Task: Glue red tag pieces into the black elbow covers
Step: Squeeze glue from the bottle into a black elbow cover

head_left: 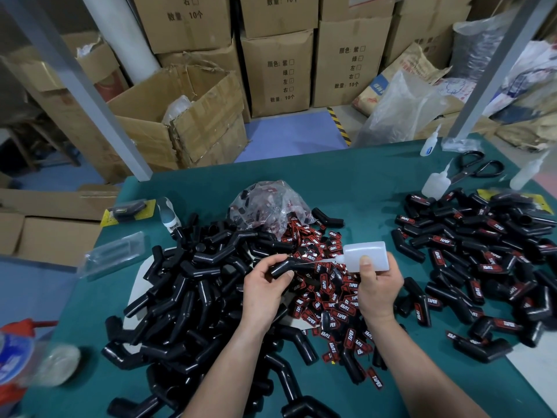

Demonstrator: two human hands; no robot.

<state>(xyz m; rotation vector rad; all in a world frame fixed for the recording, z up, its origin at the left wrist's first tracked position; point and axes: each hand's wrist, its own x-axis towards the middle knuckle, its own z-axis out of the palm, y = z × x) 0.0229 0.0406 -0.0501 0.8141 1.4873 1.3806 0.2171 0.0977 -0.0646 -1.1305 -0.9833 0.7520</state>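
My left hand (266, 286) grips a black elbow cover (286, 264) above the table's middle. My right hand (378, 286) holds a white glue bottle (369, 256) on its side, its thin nozzle pointing left onto the cover. Beneath both hands lies a heap of red tag pieces (334, 303) printed TAPER. A big pile of plain black elbow covers (196, 291) sits to the left. Covers with red tags on them (488, 260) spread across the right side.
Green table mat (346, 182). A clear bag of tags (268, 206) lies behind the heap. Spare glue bottles (435, 184) and black scissors (476, 167) sit at the back right. A spray can (16, 354) stands at the near left. Cardboard boxes (277, 70) are stacked beyond the table.
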